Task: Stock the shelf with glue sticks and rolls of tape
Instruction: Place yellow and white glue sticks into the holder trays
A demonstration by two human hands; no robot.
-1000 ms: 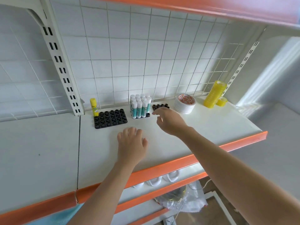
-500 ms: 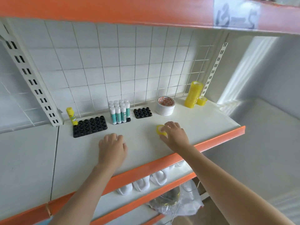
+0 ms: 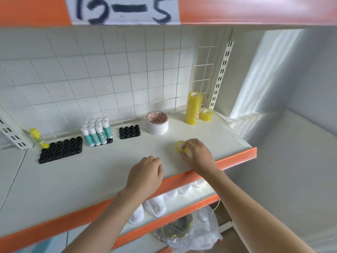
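Near the shelf's (image 3: 102, 179) orange front edge, the right hand (image 3: 197, 157) pinches a small, translucent yellow tape roll (image 3: 179, 146); the left hand (image 3: 145, 175) rests beside it, loosely curled, holding nothing.

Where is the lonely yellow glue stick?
In the head view the yellow glue stick stands far left at the shelf's back, in the corner of the big black tray.

Handwritten "13-5" on white label (image 3: 124, 10) on upper shelf edge (image 3: 255, 10)
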